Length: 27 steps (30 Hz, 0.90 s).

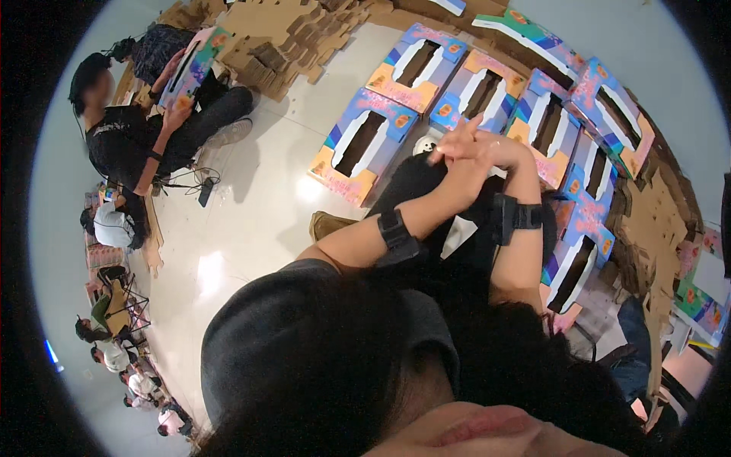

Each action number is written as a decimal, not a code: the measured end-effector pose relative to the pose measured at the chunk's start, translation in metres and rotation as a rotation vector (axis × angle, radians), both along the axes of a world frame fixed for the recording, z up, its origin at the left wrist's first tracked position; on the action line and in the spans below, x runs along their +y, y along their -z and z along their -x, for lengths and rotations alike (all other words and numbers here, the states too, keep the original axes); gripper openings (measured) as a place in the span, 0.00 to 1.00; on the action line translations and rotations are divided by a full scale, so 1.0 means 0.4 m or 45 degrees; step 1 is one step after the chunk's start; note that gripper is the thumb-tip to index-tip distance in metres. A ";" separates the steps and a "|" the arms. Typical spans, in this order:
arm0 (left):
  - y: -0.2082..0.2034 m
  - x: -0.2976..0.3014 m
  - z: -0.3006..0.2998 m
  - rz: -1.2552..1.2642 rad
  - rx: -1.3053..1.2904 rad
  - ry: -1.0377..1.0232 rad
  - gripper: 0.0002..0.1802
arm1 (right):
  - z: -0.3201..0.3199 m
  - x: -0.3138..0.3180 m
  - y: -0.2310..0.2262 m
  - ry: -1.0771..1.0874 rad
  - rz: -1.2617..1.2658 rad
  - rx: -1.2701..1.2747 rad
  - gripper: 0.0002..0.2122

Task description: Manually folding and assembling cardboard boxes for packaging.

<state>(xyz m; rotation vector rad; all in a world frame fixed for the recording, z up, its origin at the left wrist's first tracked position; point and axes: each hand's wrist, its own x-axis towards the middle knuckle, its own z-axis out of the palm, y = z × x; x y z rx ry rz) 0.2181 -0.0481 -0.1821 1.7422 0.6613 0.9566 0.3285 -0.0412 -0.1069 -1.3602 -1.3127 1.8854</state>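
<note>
My left hand [473, 174] and my right hand [501, 149] meet above my dark-clothed legs, crossing over each other. Several fingers stretch out and spread toward the far left, and nothing shows between them. Where the palms overlap, part of the fingers is hidden. A black strap with a small block sits on each forearm. Just beyond the fingers is a small white round thing [424, 145] with black marks, partly covered. Closest to the hands stands a colourful printed cardboard box [449, 114] with a long cut-out window on top; neither hand visibly grips it.
Several similar boxes surround me, among them a left one [336, 166] and a right one [590, 251]. Flattened brown cardboard [285, 46] lies at the far side, more [655, 221] at the right. On the left, a seated person [126, 141] holds another box [196, 68]; other people sit beyond.
</note>
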 end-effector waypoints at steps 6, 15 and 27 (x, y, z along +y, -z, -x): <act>-0.125 0.115 0.089 0.815 -0.084 0.443 0.44 | -0.014 0.008 0.042 0.061 -0.296 -0.034 0.36; 0.083 0.265 0.206 0.354 0.926 0.064 0.30 | 0.025 0.047 0.100 -0.087 -0.135 -0.939 0.34; 0.220 0.340 0.217 -0.031 1.257 0.915 0.19 | 0.215 0.013 0.102 -0.093 -0.419 -1.218 0.18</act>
